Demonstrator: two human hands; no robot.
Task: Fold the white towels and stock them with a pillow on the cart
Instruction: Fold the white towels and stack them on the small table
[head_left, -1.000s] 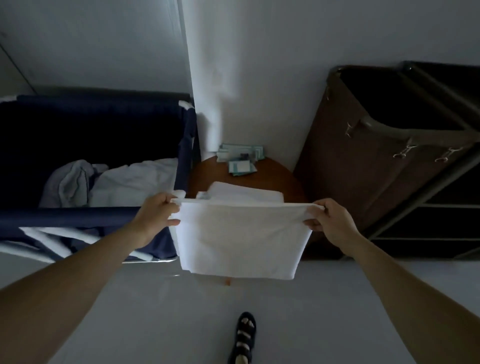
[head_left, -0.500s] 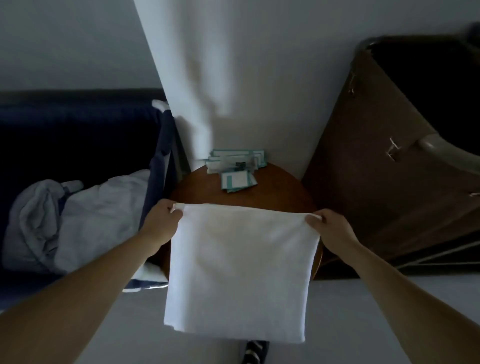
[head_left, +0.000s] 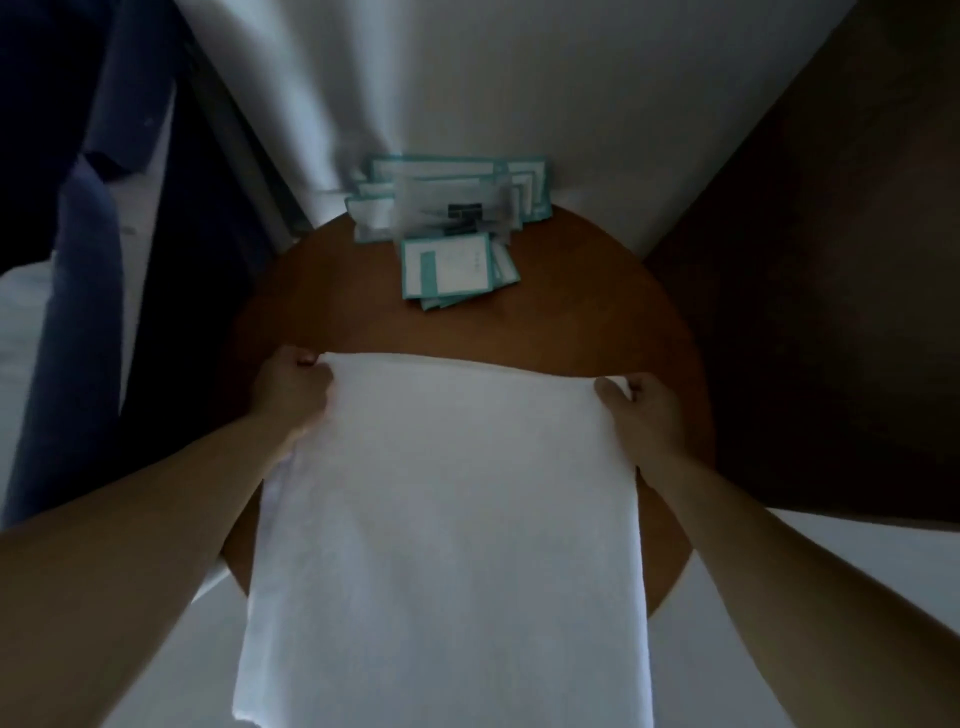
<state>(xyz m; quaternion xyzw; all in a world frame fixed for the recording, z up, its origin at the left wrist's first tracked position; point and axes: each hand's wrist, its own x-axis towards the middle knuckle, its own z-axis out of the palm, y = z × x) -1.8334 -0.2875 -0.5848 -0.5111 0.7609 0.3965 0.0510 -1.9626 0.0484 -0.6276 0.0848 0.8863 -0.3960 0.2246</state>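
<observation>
While both arms reach forward over the round brown wooden table (head_left: 374, 322), the flat white cloth towel (head_left: 447, 519) is spread wide between the two hands. The left hand (head_left: 291, 389) has the towel's far left corner, fingers curled in around the edge, back of the hand up. Over on the other side, the right hand (head_left: 647, 415) grips the far right corner, thumb lying on top of the cloth and the other fingers curled at its edge. The far edge of the towel runs from one hand to the other, across the middle of the table top. From there the sheet comes back toward the person, covering the near half of the table and passing over its near rim, right down to the bottom of the view. Whether the cloth actually rests on the wood I cannot tell.

Beyond the towel, at the back of the table, lies a loose pile of white paper packets with teal borders (head_left: 447, 265), well apart from the towel's edge, and more of them are stacked against the white wall (head_left: 467, 78). To the left stands a navy blue fabric hamper (head_left: 83, 260); to the right, a dark brown fabric bin (head_left: 805, 312). Pale floor (head_left: 857, 571) shows beside the right forearm.
</observation>
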